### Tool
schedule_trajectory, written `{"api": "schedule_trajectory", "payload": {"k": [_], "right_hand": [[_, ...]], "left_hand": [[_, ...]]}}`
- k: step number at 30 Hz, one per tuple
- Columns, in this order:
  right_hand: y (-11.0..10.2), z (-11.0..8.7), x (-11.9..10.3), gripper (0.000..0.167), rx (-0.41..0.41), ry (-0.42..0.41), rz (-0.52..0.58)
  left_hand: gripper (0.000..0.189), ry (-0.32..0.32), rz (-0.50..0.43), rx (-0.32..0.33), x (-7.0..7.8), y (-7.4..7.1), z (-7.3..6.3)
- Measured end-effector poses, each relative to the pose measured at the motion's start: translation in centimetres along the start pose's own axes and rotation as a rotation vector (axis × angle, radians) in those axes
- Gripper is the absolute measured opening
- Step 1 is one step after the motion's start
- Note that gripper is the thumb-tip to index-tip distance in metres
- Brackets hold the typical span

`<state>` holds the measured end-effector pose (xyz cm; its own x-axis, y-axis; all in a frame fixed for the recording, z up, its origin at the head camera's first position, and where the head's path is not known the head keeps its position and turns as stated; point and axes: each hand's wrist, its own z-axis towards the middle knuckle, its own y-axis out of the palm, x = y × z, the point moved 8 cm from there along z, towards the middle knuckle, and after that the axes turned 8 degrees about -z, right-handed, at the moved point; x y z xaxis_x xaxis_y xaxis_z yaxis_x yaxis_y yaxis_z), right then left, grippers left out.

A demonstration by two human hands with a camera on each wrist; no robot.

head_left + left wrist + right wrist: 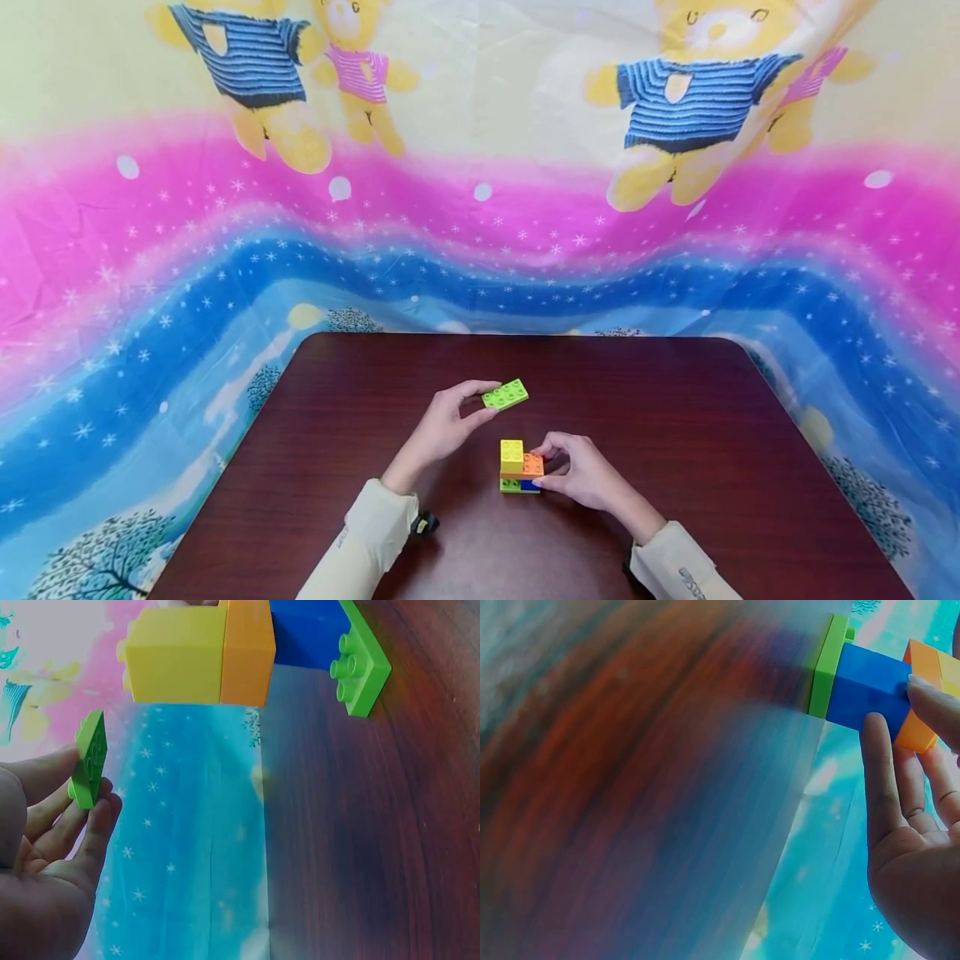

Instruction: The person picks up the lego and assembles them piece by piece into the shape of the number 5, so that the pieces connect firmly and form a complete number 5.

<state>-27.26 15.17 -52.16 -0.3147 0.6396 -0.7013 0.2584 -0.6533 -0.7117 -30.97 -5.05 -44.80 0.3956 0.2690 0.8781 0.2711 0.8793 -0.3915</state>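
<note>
My left hand (pixel 444 423) pinches a flat lime-green toy building brick (pixel 506 395) by its left end, between thumb and fingers. It is raised behind the small stack, studs facing up. In the left wrist view this green brick (pixel 91 761) appears edge-on. The stack has a green base plate (pixel 510 486), a blue brick (pixel 868 686) on part of it, an orange brick (pixel 533 464) above, and a yellow brick (pixel 512 456) on the orange one's left half. My right hand (pixel 588 477) grips the stack's right side, thumb and fingers against the blue and orange bricks.
The stack stands on a dark reddish-brown wooden table (pixel 645 400) with rounded far corners. Behind and beside the table hangs a cloth backdrop (pixel 480 225) printed with bears and snowflakes. A dark strap (pixel 425 523) shows at the left sleeve's cuff.
</note>
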Motion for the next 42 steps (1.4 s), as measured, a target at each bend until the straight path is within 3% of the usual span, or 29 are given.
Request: {"api": "schedule_trajectory", "payload": {"k": [9,22,29,36,42], "right_hand": [[0.0,-0.2,0.1,0.031,-0.005,0.018,0.011],[-0.2,-0.3,0.0,0.031,-0.001,0.002,0.005],[-0.1,-0.2,-0.2,0.033,0.003,-0.025,0.024],[-0.1,-0.2,0.1,0.049,-0.015,0.0,0.027],[-0.1,-0.1,-0.1,0.051,-0.011,0.0,0.009]], "left_hand": [[0.045,-0.004,-0.019,-0.089,0.5,1.0,-1.2],[0.044,0.053,-0.049,-0.229,1.0,2.5,-2.1],[0.043,0.073,-0.045,-0.265,1.1,3.0,-2.4],[0.042,0.119,-0.003,-0.296,1.3,3.4,-2.5],[0.042,0.112,0.018,-0.313,1.0,3.6,-2.6]]}}
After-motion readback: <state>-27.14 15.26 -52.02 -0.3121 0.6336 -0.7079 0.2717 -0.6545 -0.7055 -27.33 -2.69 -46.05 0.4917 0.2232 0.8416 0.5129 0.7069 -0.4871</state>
